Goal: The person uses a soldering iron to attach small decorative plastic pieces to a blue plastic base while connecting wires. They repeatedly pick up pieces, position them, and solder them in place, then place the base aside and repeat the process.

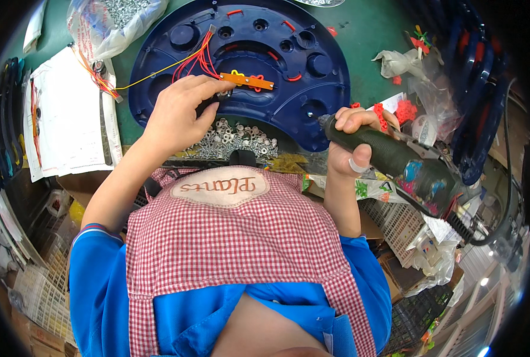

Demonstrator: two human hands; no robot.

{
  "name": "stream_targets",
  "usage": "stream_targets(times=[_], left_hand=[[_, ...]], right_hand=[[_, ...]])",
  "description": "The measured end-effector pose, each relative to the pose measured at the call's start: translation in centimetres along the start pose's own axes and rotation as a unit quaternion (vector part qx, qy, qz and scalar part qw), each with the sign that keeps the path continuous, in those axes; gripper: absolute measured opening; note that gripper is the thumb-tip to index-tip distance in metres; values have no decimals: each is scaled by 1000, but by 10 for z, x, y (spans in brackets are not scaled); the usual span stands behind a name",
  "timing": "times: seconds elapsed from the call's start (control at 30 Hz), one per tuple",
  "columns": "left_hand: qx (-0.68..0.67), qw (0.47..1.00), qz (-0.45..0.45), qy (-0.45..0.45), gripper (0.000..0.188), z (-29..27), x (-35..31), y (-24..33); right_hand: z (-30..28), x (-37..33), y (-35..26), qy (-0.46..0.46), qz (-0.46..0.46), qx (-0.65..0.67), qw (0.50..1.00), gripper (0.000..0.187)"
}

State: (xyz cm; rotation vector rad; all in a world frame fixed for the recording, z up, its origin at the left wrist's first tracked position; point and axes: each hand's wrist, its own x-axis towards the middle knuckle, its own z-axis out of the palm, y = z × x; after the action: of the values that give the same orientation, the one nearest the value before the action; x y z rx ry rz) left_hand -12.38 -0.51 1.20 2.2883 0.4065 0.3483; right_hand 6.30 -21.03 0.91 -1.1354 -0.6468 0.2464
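Observation:
A dark blue plastic shell (158, 65) with a curved outline lies on the green table, its posts and round recesses facing up. Across its middle sits a narrow orange circuit board (259, 83) with red and yellow wires at its left part. My left hand (184, 110) is over the shell's lower left, index fingertip at the board's left end; a dark piece shows between thumb and fingers, mostly hidden. My right hand (354, 137) is wrapped round a dark power screwdriver (396, 157), whose tip end points left, close to the shell's lower right lobe.
Loose screws (235, 140) are heaped at the table's near edge. A plastic bag of screws (119, 21) stands back left, above a paper sheet (68, 119) with wired parts. Several blue shells (473, 89) are stacked at right, beside plastic wrap and red bits (405, 111).

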Motion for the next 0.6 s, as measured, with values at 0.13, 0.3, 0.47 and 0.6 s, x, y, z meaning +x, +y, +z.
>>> stream_targets(times=[0.13, 0.3, 0.47, 0.6], left_hand=[[7, 1000, -19, -9, 25, 3, -3, -3], [189, 976, 97, 44, 23, -21, 16, 8], [113, 990, 61, -52, 21, -23, 43, 7], [15, 989, 80, -124, 27, -20, 62, 8]], right_hand=[[6, 0, -6, -15, 14, 10, 1000, 90], [3, 13, -6, -61, 26, 43, 997, 87], [-7, 3, 3, -140, -50, 22, 989, 85], [-3, 15, -3, -76, 18, 69, 995, 94]])
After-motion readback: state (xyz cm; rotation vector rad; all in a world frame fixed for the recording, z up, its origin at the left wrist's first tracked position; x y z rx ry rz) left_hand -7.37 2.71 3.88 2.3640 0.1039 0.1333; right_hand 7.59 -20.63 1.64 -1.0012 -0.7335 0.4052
